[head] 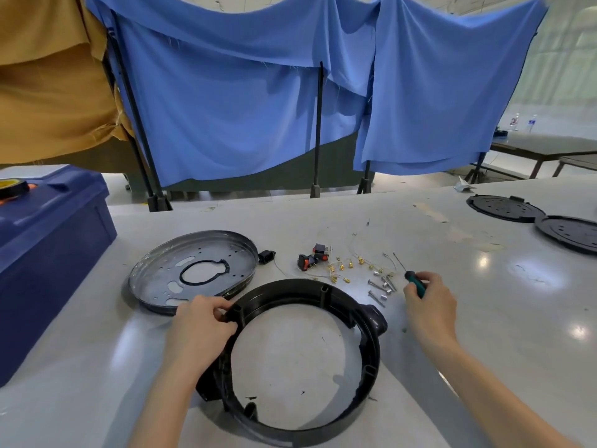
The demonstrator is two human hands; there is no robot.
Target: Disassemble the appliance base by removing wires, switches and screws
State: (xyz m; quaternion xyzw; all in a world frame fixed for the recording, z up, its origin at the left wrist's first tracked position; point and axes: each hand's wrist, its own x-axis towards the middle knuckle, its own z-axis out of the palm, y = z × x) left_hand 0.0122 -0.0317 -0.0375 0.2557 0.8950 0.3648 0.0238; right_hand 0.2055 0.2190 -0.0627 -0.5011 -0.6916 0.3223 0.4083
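Note:
A black plastic base ring (pixel 371 360) lies flat on the grey table in front of me. My left hand (pixel 200 328) grips its left rim, fingers curled over the edge. My right hand (pixel 429 305) holds a green-handled screwdriver (pixel 415 282) to the right of the ring, its thin shaft pointing away from me. Behind the ring lie two red-and-black switches (pixel 311 258), several brass wire terminals (pixel 345 270) with thin wires, and several silver screws (pixel 381 289). A round metal plate (pixel 193 270) with a central hole sits at the back left, beside a small black socket (pixel 266 256).
A dark blue plastic crate (pixel 48 247) with a tape roll (pixel 13 187) on top stands at the left. Two black round covers (pixel 536 218) lie at the far right of the table. Blue cloth (pixel 290 92) hangs on stands behind the table.

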